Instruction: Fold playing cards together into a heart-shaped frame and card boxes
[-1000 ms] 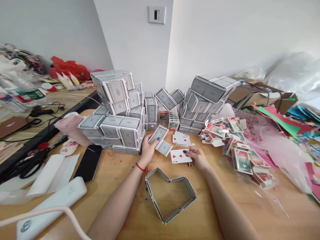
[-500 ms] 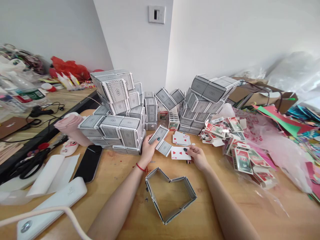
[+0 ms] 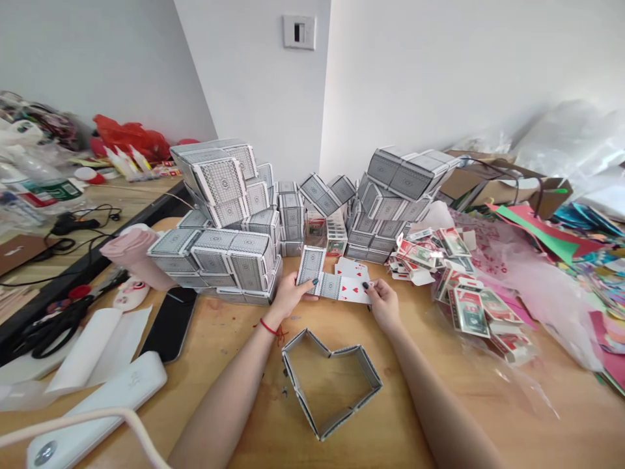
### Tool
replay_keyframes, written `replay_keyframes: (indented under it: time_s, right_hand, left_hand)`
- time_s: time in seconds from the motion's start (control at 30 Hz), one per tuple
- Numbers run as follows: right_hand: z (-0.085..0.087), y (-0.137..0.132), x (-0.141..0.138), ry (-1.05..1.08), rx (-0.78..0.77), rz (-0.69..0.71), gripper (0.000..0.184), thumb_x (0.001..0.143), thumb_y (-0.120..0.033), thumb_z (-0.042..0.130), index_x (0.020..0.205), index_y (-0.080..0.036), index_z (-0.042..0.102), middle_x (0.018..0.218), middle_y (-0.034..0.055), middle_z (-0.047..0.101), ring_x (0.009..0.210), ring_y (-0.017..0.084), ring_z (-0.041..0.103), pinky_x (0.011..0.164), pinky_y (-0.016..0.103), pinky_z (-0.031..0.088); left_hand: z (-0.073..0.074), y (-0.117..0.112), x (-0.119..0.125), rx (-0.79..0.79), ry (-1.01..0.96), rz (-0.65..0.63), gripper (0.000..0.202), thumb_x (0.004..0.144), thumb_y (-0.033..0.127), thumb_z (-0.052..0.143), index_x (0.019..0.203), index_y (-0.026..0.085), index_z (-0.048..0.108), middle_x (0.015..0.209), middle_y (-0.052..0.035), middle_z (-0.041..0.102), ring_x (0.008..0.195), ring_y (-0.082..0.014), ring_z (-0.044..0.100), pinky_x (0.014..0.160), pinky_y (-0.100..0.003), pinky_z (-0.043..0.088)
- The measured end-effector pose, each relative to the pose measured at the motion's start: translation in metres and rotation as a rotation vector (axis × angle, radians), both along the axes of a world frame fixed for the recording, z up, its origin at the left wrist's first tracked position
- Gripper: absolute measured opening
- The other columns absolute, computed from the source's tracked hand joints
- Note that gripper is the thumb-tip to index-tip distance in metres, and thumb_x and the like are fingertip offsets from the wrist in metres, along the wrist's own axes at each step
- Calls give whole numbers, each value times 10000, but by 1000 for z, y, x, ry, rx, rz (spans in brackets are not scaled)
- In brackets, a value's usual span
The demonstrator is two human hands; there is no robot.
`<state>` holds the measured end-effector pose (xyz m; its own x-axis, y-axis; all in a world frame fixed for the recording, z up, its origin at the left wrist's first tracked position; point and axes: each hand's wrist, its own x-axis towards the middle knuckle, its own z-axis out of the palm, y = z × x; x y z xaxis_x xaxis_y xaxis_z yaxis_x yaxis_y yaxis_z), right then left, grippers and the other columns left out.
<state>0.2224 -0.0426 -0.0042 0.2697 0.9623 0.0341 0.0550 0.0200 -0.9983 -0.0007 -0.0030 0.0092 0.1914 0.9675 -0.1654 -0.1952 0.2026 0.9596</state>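
My left hand [image 3: 291, 293] pinches a pair of joined playing cards [image 3: 311, 264], grey patterned backs up, one upright and one pointing right. My right hand [image 3: 383, 301] grips the right end of a three of hearts card [image 3: 354, 289], face up. The left edge of that card meets the lower grey-backed card; whether they overlap or are stuck together I cannot tell. Just behind lie loose face-up cards [image 3: 352, 268] on the table. Nearer me stands a heart-shaped frame of folded cards [image 3: 319, 430], hollow in the middle.
Stacked card blocks rise at the left [image 3: 232, 251] and right [image 3: 413, 172]. Empty card boxes [image 3: 469, 311] pile up on the right beside a plastic bag [image 3: 537, 286]. A phone [image 3: 168, 324], a white power bank [image 3: 97, 410] with a cable, and black scissors [image 3: 58, 326] lie left.
My left hand has turned the joined cards more upright and brought them right. The three of hearts now meets their edge. My right hand has shifted slightly. The view has moved a little.
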Motion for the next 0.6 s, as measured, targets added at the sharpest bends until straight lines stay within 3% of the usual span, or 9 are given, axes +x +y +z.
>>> replay_keyframes:
  time_s: [0.3, 0.47, 0.6]
  right_hand:
    - [-8, 2, -1, -74, 5, 0, 377, 689, -579, 579, 675, -241, 413, 435, -66, 411, 335, 102, 357, 327, 234, 264]
    - [-6, 3, -9, -40, 18, 27, 382, 713, -579, 549, 672, -252, 356, 434, -68, 401, 321, 102, 354, 321, 234, 263]
    - [-5, 4, -11, -30, 24, 58, 365, 732, -563, 536, 678, -254, 349, 437, -70, 392, 318, 96, 336, 321, 232, 252]
  left_hand:
    - [1, -2, -1, 44, -4, -96, 376, 686, 266, 684, 1012, 142, 544, 1073, -95, 638, 824, -193, 648, 544, -284, 588]
    - [0, -2, 1, -14, -9, -96, 395, 684, 284, 686, 1017, 154, 518, 937, -85, 674, 654, -178, 668, 531, -311, 580]
    - [-1, -1, 2, -4, 18, -39, 418, 620, 236, 739, 968, 147, 526, 893, -78, 672, 659, -191, 666, 549, -348, 578]
